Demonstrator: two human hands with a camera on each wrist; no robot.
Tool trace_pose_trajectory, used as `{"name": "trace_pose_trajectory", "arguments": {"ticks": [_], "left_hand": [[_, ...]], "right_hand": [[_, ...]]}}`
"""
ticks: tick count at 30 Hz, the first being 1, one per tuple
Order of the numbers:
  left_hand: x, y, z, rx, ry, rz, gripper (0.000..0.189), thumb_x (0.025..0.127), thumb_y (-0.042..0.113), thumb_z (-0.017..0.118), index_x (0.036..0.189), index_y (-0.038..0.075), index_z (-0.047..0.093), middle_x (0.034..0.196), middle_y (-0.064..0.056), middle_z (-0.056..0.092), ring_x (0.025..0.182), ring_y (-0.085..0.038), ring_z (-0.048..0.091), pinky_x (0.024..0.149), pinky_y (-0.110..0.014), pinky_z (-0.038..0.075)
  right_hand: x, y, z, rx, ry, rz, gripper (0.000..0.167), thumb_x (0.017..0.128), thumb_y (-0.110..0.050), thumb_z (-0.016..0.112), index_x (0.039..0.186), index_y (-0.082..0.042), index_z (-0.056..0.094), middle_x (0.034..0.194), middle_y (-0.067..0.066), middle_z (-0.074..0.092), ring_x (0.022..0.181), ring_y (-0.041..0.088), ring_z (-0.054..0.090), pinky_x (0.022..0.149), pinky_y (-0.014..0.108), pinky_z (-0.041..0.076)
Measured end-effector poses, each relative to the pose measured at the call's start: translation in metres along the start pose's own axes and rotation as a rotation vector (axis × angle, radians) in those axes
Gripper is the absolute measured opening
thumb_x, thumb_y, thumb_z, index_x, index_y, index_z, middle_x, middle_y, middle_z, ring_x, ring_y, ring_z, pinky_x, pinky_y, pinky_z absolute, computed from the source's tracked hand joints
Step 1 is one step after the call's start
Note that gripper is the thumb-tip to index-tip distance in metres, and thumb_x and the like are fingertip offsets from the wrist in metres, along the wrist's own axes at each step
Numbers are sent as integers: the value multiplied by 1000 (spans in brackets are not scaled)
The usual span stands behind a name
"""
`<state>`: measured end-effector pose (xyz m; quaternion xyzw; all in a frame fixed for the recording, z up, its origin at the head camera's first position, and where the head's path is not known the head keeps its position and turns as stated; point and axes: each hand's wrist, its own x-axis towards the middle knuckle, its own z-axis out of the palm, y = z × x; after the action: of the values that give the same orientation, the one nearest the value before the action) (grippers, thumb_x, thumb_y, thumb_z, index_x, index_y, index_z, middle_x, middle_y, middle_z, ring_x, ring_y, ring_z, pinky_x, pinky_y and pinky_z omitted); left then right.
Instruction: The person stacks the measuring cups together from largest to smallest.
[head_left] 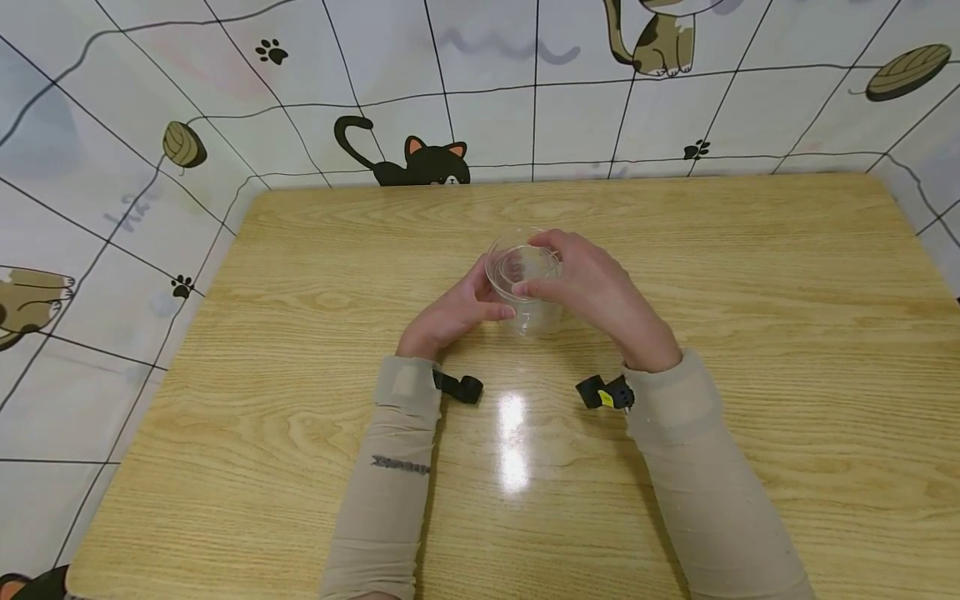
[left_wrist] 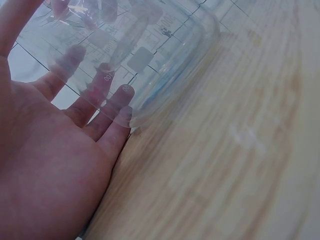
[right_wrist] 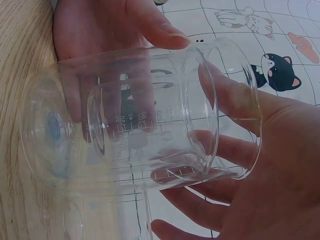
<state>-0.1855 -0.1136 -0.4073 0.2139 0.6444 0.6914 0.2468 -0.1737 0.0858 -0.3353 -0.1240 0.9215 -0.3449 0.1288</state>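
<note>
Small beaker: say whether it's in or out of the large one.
In, at least partly: in the right wrist view, the small beaker has its base within the large beaker.

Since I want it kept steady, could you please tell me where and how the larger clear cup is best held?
Probably around its side wall, from the left: the larger cup has a round body below the rim, while the right hand covers part of the top from the right.

I see a pale wood-grain tabletop (head_left: 262,417), with a clear beaker (head_left: 534,321) standing on it beyond a bright reflection (head_left: 513,442).
</note>
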Motion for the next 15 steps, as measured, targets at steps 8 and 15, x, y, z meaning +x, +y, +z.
{"name": "trace_pose_trajectory", "arguments": {"ticks": [8,15], "left_hand": [[0,1,0,2,-7,0,75,78,2,63,138,16,21,138,-3,32,126,-16,32,102,-33,26],[0,3,1,1,-11,1,75,79,1,62,139,15,20,138,-4,32,127,-17,32,102,-32,25]], "right_hand": [[2,0,0,2,-11,-8,72,73,-52,64,132,-17,41,133,6,41,120,27,38,91,51,33],[1,0,-1,5,-17,-3,72,74,-53,64,132,-18,40,135,5,40,122,27,36,92,50,33]]}}
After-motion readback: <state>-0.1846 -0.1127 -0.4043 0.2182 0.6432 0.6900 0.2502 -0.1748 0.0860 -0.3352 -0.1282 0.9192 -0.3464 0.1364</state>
